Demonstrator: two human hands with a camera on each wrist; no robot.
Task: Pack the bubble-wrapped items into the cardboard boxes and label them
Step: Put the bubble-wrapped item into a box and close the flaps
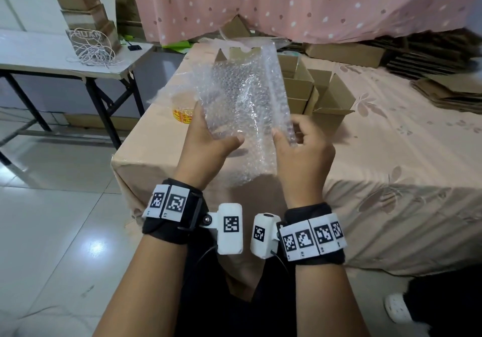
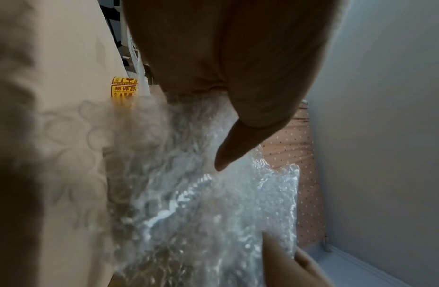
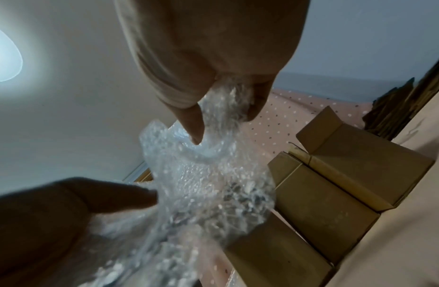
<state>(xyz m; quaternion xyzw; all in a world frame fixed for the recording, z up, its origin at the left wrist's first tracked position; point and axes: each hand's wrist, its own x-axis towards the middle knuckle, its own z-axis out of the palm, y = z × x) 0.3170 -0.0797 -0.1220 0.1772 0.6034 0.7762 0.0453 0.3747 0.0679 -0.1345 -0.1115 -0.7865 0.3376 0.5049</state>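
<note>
Wrap (image 1: 242, 107) is up in the air over the table (image 1: 156, 138), in front of the boxes (image 1: 310, 89). Your left hand (image 1: 208, 143) pinches its left side and your right hand (image 1: 300, 146) pinches its right edge. It looks like you are getting it ready to pack. Next, lower it into an open box. The table edge is close, so keep to the middle.

A folding table (image 1: 52, 57) carries tangled white cord (image 1: 91, 50). A pink polka-dot curtain (image 1: 300, 3) hangs behind. The floor (image 1: 52, 219) is tiled.
</note>
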